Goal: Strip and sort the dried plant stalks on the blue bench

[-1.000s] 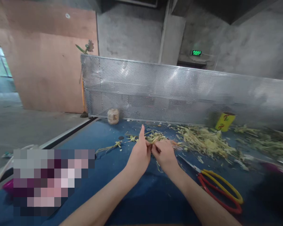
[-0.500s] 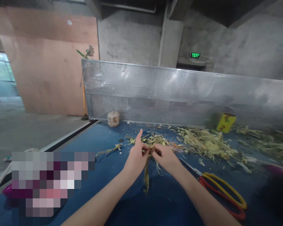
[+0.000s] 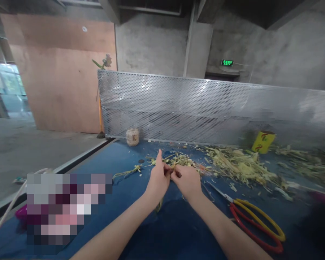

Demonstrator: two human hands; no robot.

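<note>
My left hand (image 3: 157, 177) and my right hand (image 3: 187, 180) meet at the fingertips above a blue table (image 3: 130, 198). Both pinch a thin strip of dried plant leaf (image 3: 159, 206), whose loose end hangs below my left wrist. My left thumb or a finger points upward; the rest of that hand is curled in. Much of the strip is hidden by my fingers. Just beyond them lies a small heap of pale plant scraps (image 3: 184, 160). To the right of my right forearm rest scissors (image 3: 229, 198) with one red and one yellow handle.
A larger pile of dried leaf strips (image 3: 241, 166) spreads at the right, near a yellow tin (image 3: 264, 141). Along the back runs a perforated metal panel (image 3: 162, 101), with a pale block-like lump (image 3: 132, 137) before it. A blurred-out patch (image 3: 67, 209) covers the left, beside something purple.
The hanging end of the strip has swung left, from between my hands to beneath my left wrist. My fingertips stay together. The view has shifted slightly.
</note>
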